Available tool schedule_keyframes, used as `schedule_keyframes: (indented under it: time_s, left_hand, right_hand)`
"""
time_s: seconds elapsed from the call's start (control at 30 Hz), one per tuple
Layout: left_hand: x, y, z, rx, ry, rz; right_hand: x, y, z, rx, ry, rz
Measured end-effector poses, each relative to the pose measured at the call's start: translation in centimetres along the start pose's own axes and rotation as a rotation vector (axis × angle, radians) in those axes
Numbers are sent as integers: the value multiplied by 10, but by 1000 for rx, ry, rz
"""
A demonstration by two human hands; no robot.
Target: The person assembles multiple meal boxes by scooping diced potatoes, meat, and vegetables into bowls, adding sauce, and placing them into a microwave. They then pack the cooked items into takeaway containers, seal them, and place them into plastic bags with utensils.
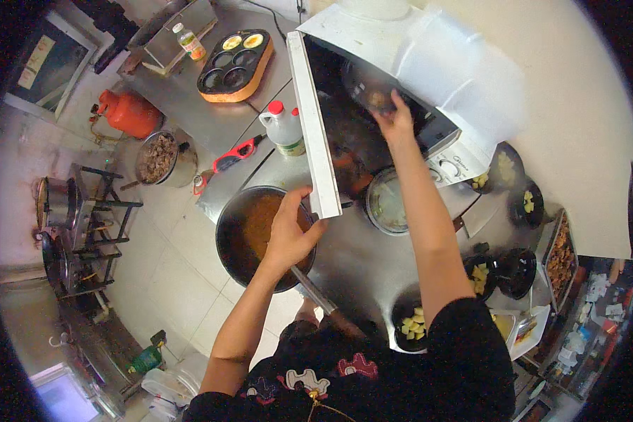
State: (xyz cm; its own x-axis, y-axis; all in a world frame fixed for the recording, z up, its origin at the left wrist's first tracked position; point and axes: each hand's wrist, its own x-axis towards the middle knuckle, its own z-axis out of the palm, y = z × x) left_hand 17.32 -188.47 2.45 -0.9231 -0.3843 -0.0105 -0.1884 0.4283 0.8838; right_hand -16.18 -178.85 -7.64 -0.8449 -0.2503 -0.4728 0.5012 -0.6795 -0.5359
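Observation:
My right hand (398,120) grips the near rim of a dark bowl (372,95) inside a white microwave oven (467,161). Some pale food shows in the bowl, but blur hides its kind. The microwave door (315,126) stands open, seen nearly edge-on. At the door's lower corner is my left hand (290,235), thumb and index finger spread against the edge. Under that hand sits a deep dark pot (242,224) of brown liquid, with a long handle (316,293) pointing towards me.
Left of the door stands a red-capped plastic jug (285,129); beyond is an egg pan (237,66). A covered round container (387,203) and a cleaver (480,217) lie below the microwave. Bowls of pale chunks (414,324) and a meat tray (560,258) are at right.

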Motion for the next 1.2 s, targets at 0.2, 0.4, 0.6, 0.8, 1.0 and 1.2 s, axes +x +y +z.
schedule_keyframes:
  time_s: [0.2, 0.4, 0.6, 0.8, 1.0, 1.2]
  left_hand:
    - [0, 2, -2, 0, 33, 50]
    - [5, 0, 0, 28, 12, 36]
    - [-3, -3, -2, -60, -35, -73]
    - [5, -14, 4, -93, -14, 65]
    - [4, -19, 6, -151, -41, 14]
    - [0, -9, 6, -205, 0, -39]
  right_hand:
    - [36, -10, 51, -395, 181, -153]
    - [6, -4, 18, -1362, 174, -353]
    - [-113, 7, -77, -2427, -541, -376]
    - [-141, -5, -117, -2368, -556, -337]
    - [-197, -17, -142, -2346, -459, -315]
    - [-192, 4, -88, -2128, -480, -644]
